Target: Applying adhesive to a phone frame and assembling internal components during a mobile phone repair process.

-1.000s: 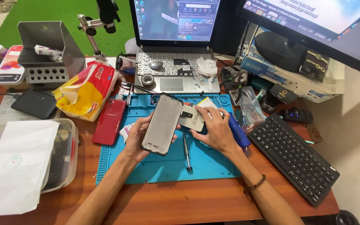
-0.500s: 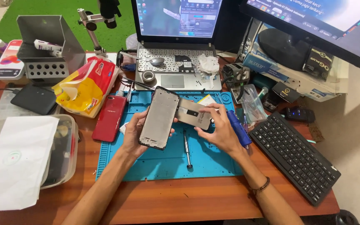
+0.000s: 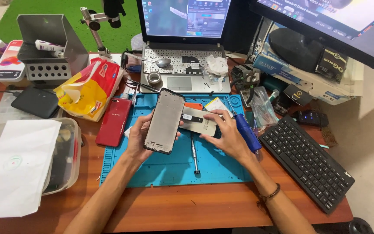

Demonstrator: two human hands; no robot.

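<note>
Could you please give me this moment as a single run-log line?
left hand: holds phone frame upright | right hand: on phone back panel | surface: blue mat | nearby: screwdriver

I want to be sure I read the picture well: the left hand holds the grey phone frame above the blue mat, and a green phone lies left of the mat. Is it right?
Not quite: the phone lying left of the blue mat is red, not green, as the head view shows. The rest stands: the left hand holds the grey phone frame above the mat.
</note>
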